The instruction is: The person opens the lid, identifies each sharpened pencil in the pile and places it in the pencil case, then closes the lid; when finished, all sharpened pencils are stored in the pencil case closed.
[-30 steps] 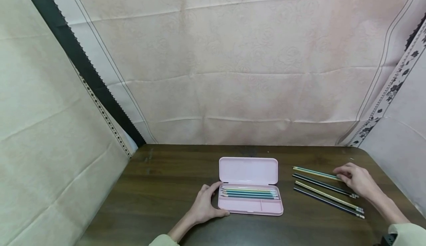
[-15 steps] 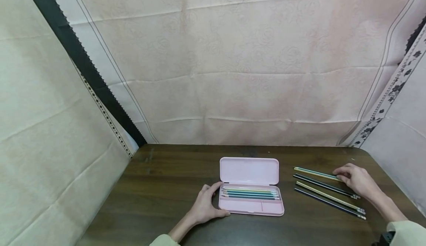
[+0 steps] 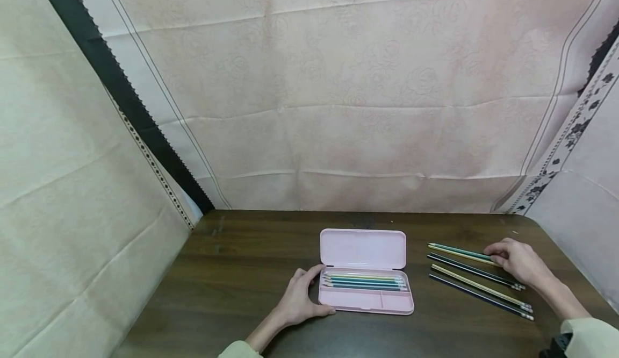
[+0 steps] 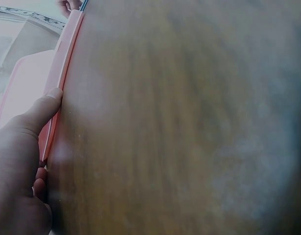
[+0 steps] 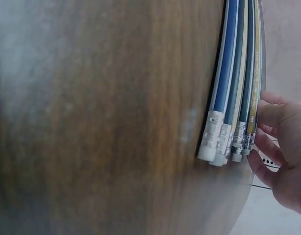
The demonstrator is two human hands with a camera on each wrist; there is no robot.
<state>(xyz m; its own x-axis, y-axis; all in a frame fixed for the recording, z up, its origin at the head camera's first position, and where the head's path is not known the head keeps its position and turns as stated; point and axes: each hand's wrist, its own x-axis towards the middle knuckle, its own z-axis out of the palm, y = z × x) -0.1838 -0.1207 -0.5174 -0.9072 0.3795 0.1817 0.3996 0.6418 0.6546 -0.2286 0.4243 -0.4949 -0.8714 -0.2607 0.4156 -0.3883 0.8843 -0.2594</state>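
An open pink pencil case lies on the table with several pencils in its long compartment. My left hand holds the case's left end, its thumb near the front corner and its fingers at the back. In the left wrist view the thumb lies along the pink edge. On the right, my right hand pinches a green pencil and a yellow one beside it near their eraser ends. Closer to me lie dark pencils and yellowish pencils, slanting in pairs.
The lid of the case stands raised at the back. A dark wooden table carries everything, with pale patterned cloth hanging behind and at both sides. Nearest me in the right group lie dark blue pencils with white erasers.
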